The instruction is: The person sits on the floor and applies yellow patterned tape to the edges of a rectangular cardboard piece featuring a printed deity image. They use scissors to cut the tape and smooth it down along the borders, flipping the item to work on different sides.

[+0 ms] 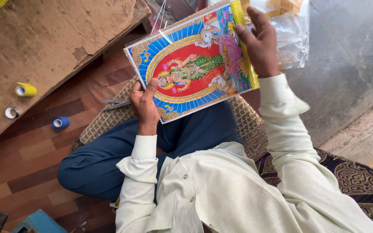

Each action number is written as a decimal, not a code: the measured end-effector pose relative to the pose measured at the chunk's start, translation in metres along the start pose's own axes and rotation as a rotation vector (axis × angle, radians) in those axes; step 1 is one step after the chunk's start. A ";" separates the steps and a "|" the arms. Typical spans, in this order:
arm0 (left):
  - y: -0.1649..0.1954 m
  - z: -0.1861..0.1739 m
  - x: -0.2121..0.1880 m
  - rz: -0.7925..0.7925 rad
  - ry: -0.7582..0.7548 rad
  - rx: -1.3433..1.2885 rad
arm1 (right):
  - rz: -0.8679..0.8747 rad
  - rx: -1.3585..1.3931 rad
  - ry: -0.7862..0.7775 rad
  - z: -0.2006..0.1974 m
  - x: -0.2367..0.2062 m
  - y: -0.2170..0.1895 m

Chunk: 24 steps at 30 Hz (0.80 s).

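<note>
Colourful picture print (193,64) held over lap, tilted up toward head, prob. for inspection. Left hand (145,103) pinched print's near corner, thumb on top. Right hand (260,41) gripped far edge w/ yellow mesh tape strip (244,47), fingers curled over it. Clear plastic sheet (292,39) behind print. Left of print: 3 tape rolls, 1 yellow (26,89), 1 white (11,112), 1 blue (60,122); scissors (115,104) x1 by left hand.

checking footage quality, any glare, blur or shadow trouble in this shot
Head view: daylight is soft and even, and the colourful picture is sharp between the left hand and right hand; glare streaks the clear plastic sheet; the floor at the lower left is slightly dimmer.
</note>
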<state>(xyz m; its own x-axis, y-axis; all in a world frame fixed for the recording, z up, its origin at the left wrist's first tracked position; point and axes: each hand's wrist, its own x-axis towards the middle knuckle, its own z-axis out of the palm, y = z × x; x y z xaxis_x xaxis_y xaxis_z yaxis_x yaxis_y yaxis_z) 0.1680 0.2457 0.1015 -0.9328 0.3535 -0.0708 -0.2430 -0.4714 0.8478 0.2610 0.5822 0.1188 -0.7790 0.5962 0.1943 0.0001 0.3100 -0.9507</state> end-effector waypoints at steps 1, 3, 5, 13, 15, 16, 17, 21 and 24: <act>0.000 0.000 0.001 0.003 -0.003 0.005 | 0.071 0.224 -0.064 -0.008 0.010 0.003; 0.001 -0.001 0.001 -0.001 0.000 0.028 | 0.255 0.545 -0.244 -0.023 0.024 0.007; 0.001 -0.001 0.001 -0.017 -0.004 0.011 | 0.392 0.759 -0.378 -0.033 0.038 0.012; 0.005 0.003 0.004 -0.014 -0.014 0.028 | 0.483 0.789 -0.405 -0.021 0.072 0.038; 0.005 0.003 0.003 -0.028 -0.018 0.010 | 0.496 0.785 -0.405 -0.021 0.074 0.039; 0.006 0.003 0.003 -0.032 -0.023 0.004 | 0.501 0.786 -0.409 -0.021 0.075 0.040; 0.006 0.003 0.003 -0.036 -0.027 0.000 | 0.492 0.773 -0.404 -0.020 0.075 0.040; 0.006 0.002 0.003 -0.033 -0.037 0.002 | 0.466 0.744 -0.368 -0.019 0.076 0.040; 0.005 0.001 0.003 -0.045 -0.047 -0.027 | 0.461 0.731 -0.335 -0.018 0.077 0.041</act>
<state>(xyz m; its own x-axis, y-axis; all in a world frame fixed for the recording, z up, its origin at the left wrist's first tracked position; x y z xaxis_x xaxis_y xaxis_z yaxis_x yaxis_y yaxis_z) 0.1645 0.2453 0.1060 -0.9073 0.4123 -0.0831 -0.2920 -0.4753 0.8300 0.2123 0.6536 0.0993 -0.9406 0.2643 -0.2130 0.0483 -0.5169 -0.8547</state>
